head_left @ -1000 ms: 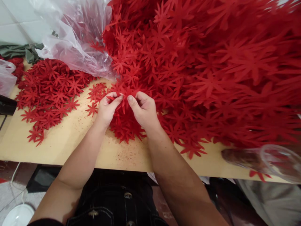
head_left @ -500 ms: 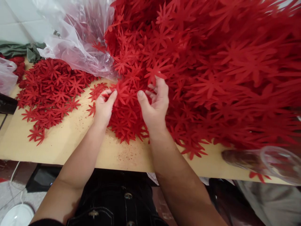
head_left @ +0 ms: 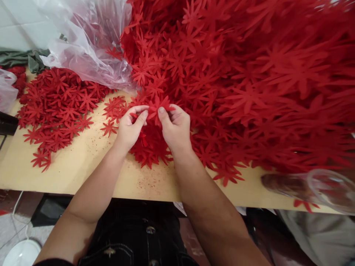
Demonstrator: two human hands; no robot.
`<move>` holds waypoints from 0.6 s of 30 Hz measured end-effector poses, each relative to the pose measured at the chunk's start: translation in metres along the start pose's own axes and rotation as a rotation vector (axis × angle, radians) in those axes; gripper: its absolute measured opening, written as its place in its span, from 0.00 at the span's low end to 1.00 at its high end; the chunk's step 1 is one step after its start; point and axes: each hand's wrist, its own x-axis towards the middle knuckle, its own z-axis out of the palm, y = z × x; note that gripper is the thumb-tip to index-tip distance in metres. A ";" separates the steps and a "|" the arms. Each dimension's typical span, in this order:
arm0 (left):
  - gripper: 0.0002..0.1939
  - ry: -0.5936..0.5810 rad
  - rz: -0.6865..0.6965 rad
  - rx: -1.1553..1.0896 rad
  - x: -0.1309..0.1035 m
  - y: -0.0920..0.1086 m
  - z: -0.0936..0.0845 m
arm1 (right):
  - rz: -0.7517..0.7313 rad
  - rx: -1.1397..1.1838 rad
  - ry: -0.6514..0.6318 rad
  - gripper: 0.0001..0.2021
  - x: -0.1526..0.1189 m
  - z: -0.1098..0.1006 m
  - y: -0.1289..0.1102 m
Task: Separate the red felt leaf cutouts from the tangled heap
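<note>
Between my two hands is a red flower-shaped cutout [head_left: 157, 107] with narrow petals. My left hand [head_left: 132, 123] pinches its left side between thumb and forefinger. On its right side, the thumb and fingers of my right hand [head_left: 175, 125] are closed on the petals. Whether it is one layer or several stacked together I cannot tell. A large heap of the same red cutouts [head_left: 199, 74] rises behind and to the right of my hands. Left of my left hand, a few loose cutouts [head_left: 109, 127] lie on the table.
A smaller pile of red cutouts [head_left: 63, 99] lies on the pale table [head_left: 91, 162] at left. Behind it sits a clear plastic bag [head_left: 94, 55]. A transparent plastic container [head_left: 330, 188] lies near the front right edge. Green cloth [head_left: 36, 59] is at the far left.
My right hand has come in from the heap and closed on the cutout held by my left hand. My left hand has shifted slightly right.
</note>
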 end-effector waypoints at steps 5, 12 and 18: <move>0.07 -0.020 0.015 0.017 -0.002 0.002 -0.001 | 0.035 -0.104 0.011 0.26 -0.003 0.000 -0.009; 0.06 -0.008 0.038 0.008 -0.001 -0.004 0.000 | -0.168 -0.195 0.045 0.12 -0.001 0.001 0.003; 0.05 0.036 0.034 -0.005 0.002 -0.005 -0.001 | -0.115 -0.111 -0.071 0.11 0.000 -0.001 0.007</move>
